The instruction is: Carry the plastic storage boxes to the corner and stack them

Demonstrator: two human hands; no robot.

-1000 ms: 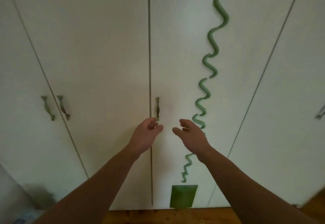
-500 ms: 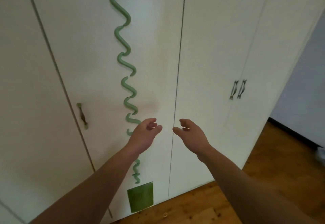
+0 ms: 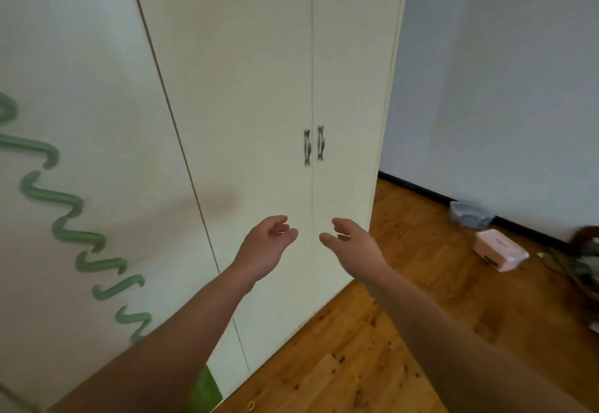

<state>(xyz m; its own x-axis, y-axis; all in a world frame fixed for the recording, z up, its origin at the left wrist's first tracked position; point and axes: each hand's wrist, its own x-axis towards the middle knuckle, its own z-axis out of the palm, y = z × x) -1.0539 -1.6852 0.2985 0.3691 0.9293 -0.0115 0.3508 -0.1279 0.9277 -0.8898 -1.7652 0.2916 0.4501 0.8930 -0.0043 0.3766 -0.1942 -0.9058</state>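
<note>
Bare left hand [image 3: 265, 247] and bare right hand [image 3: 353, 247], plain from knuckles to wrist. Behind them, left forearm [image 3: 181, 331] and right forearm [image 3: 453, 331], uncovered from wrist to the bottom edge of the view, narrow at the wrist and wider toward the camera. Smooth outlines, softened by blur. Nails too small and blurred to tell.

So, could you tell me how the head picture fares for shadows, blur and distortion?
Head view: soft, even light, no glare; a faint shadow lies on the wardrobe door; the door seams splay from the wide lens; the green squiggle at the left edge is smeared; the pink box and clear box by the wall are soft; the left hand and right hand look sharp.
</note>
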